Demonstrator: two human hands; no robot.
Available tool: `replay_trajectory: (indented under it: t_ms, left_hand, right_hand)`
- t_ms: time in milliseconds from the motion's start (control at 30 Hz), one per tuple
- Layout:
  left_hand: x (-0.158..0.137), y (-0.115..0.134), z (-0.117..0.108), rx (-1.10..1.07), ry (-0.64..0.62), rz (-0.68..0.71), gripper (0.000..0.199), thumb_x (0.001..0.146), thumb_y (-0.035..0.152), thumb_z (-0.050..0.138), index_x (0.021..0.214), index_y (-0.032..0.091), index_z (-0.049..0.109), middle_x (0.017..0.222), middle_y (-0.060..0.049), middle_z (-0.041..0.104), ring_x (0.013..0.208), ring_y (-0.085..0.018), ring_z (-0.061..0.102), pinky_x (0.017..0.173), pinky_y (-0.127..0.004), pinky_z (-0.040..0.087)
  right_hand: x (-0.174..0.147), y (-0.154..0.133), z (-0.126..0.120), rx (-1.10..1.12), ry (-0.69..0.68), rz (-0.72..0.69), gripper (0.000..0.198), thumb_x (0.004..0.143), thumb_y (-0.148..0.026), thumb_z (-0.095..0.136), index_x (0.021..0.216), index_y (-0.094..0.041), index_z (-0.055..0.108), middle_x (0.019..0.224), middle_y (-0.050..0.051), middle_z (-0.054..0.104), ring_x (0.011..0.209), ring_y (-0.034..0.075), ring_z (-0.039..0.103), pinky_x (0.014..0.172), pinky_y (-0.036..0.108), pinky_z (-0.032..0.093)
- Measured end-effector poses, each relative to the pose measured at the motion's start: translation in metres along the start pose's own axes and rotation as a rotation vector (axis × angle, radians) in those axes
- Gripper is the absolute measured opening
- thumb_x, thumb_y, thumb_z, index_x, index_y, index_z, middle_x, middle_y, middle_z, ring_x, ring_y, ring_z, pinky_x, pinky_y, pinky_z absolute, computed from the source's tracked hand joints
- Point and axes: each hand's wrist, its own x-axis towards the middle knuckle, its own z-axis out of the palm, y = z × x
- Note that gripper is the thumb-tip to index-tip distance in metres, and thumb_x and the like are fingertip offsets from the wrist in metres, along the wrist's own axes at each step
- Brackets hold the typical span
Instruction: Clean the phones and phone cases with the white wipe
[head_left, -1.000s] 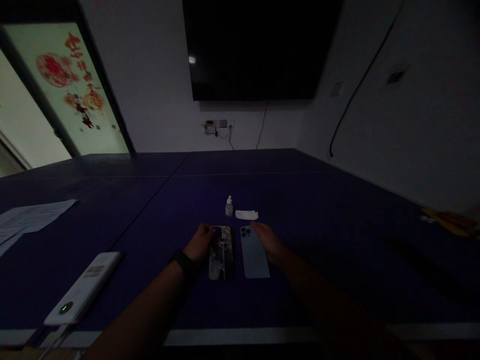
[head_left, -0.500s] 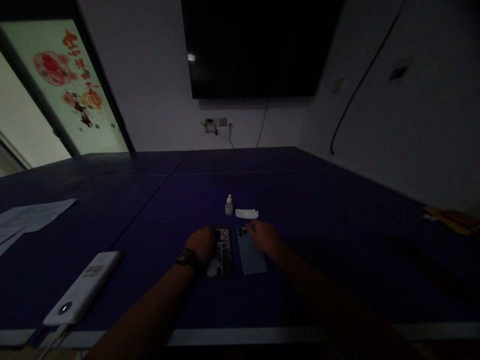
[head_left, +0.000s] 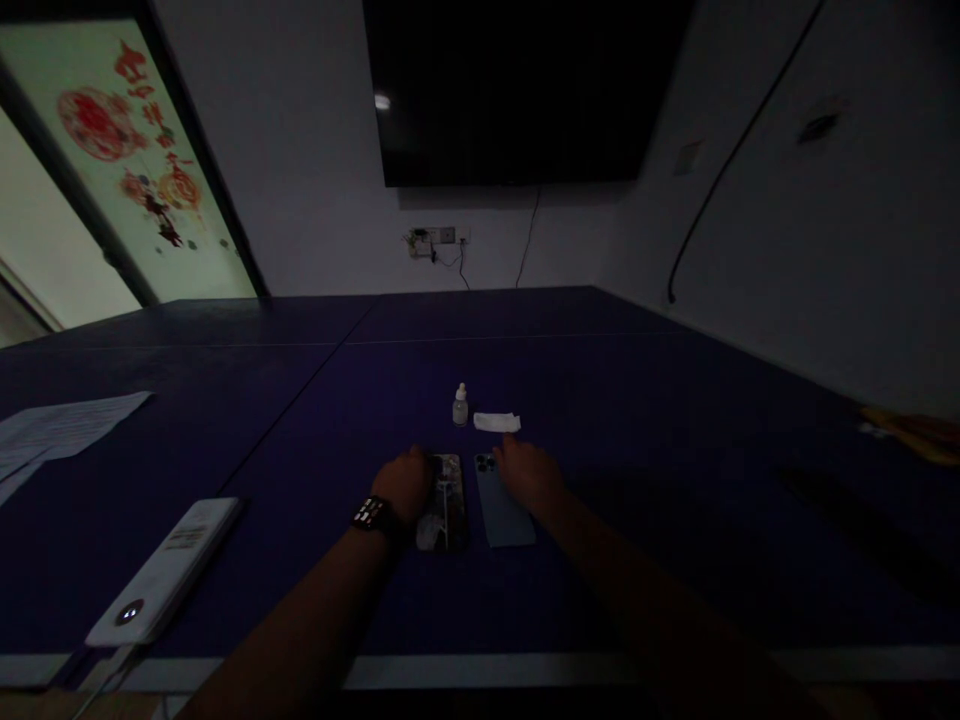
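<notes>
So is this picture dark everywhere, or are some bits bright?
Not everywhere. Head view: the pale-green glass panel with red decorations looks bright; white glare marks the black rectangular screen; the blue-grey rectangular phone is dim; the bare right forearm lies in shadow.

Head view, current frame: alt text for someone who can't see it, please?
A person's left hand is at a patterned phone case and the right hand at a blue smartphone, side by side on a dark blue table. Just beyond are a white-capped bottle and a white strip.
</notes>
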Motion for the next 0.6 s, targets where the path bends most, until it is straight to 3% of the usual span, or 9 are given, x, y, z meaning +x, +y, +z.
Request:
replay_trajectory:
  t_ms: [200,333,467,600]
  left_hand:
    - [-0.001,0.000,0.000,-0.029,0.021,0.006,0.035,0.105,0.031,0.030,0.117,0.015,0.059,0.107,-0.017,0.074,0.100,-0.028,0.073,0.081,-0.035,0.050]
    - [-0.001,-0.005,-0.003,-0.063,0.044,-0.014,0.038,0.105,0.035,0.030,0.118,0.018,0.061,0.111,-0.014,0.075,0.101,-0.026,0.073,0.082,-0.033,0.049]
    - [0.002,-0.033,-0.014,-0.090,0.083,-0.107,0.040,0.104,0.039,0.029,0.122,0.022,0.062,0.117,-0.012,0.075,0.108,-0.025,0.072,0.082,-0.032,0.050]
    - [0.009,-0.069,-0.025,-0.076,0.113,-0.285,0.048,0.101,0.043,0.027,0.113,0.017,0.066,0.114,-0.020,0.074,0.106,-0.033,0.072,0.078,-0.037,0.052]
  right_hand:
    - [-0.001,-0.002,0.002,0.016,0.029,0.027,0.037,0.104,-0.036,0.042,0.131,-0.013,0.054,0.108,0.022,0.074,0.099,0.035,0.074,0.083,0.042,0.052]
    - [0.001,0.007,0.001,0.066,0.063,0.077,0.034,0.105,-0.034,0.038,0.126,-0.015,0.056,0.103,0.021,0.074,0.093,0.034,0.074,0.080,0.042,0.051]
    - [0.006,0.033,0.000,0.161,0.097,0.129,0.028,0.103,-0.030,0.040,0.115,-0.017,0.062,0.095,0.017,0.075,0.089,0.029,0.073,0.078,0.036,0.049]
    - [0.017,0.062,0.002,0.312,0.128,0.107,0.023,0.099,-0.026,0.046,0.100,-0.020,0.068,0.095,0.010,0.076,0.086,0.021,0.071,0.072,0.028,0.046]
